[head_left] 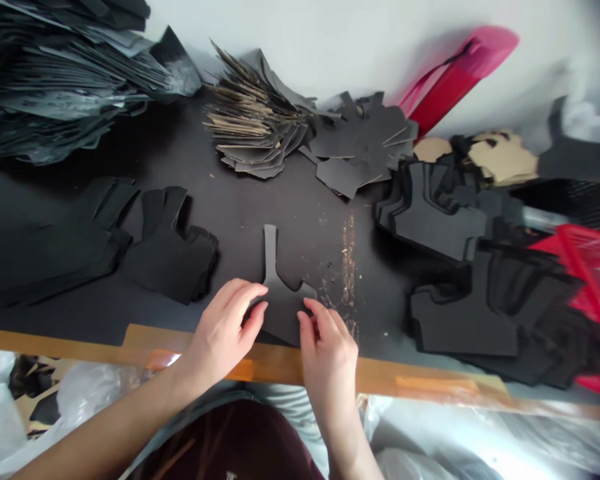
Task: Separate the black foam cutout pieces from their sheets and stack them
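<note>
A flat black cut-out piece with a narrow upright strip and a small notch lies at the table's front edge. My left hand pinches its left side between thumb and fingers. At the right side, my right hand grips the edge with thumb and fingertips closed. The piece's lower part sits between both hands. Left of it is a stack of black cut pieces; to the right lie more stacked black pieces of a similar shape.
Across the back stand a fanned pile with tan edges, loose black sheets and a tall stack at left. A pink-red holder leans on the wall. A red basket is at far right. Debris dots the black table.
</note>
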Demonstrator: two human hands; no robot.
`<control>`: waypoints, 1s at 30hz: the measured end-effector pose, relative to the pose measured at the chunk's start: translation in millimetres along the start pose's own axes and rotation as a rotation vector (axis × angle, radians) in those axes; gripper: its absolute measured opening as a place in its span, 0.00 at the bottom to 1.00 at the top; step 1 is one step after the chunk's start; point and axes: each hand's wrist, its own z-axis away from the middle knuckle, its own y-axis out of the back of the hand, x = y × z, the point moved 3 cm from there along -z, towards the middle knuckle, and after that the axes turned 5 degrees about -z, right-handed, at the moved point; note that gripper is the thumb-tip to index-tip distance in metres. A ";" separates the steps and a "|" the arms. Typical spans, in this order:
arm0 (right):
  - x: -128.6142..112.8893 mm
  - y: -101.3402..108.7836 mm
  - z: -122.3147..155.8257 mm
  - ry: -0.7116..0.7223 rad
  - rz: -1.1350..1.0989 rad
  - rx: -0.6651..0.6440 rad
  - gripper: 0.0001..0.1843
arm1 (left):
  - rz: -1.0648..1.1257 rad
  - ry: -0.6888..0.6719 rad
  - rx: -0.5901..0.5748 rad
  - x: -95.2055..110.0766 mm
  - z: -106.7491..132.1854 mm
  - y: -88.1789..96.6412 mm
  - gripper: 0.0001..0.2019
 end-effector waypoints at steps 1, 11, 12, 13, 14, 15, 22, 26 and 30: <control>0.3 -0.2 -0.1 -0.002 -0.001 0.000 0.12 | -0.002 0.004 -0.005 -0.2 -0.3 -0.4 0.10; 1.1 -1.6 -1.1 -0.005 0.006 -0.002 0.12 | -0.020 0.017 -0.035 -1.7 -1.2 -2.5 0.09; 1.2 -1.6 -1.2 -0.002 0.009 -0.002 0.12 | -0.022 0.017 -0.035 -1.7 -1.4 -2.9 0.09; 1.2 -1.6 -1.2 0.000 0.012 -0.001 0.12 | -0.024 0.017 -0.034 -1.7 -1.6 -3.2 0.09; 1.2 -1.6 -1.3 0.004 0.015 -0.002 0.12 | -0.027 0.018 -0.032 -1.7 -1.7 -3.4 0.09; 1.1 -1.6 -1.4 0.009 0.019 -0.001 0.12 | -0.029 0.019 -0.030 -1.8 -1.7 -3.5 0.09; 1.6 -1.6 -3.1 0.022 0.041 0.017 0.13 | -0.015 0.041 -0.051 -2.0 0.1 -3.0 0.09; 1.7 -1.7 -2.8 0.029 0.055 0.023 0.14 | -0.019 0.045 -0.055 -2.1 0.6 -3.6 0.09; 2.0 -1.4 -2.3 0.025 0.069 0.017 0.14 | -0.020 0.045 -0.056 -2.1 0.8 -4.0 0.09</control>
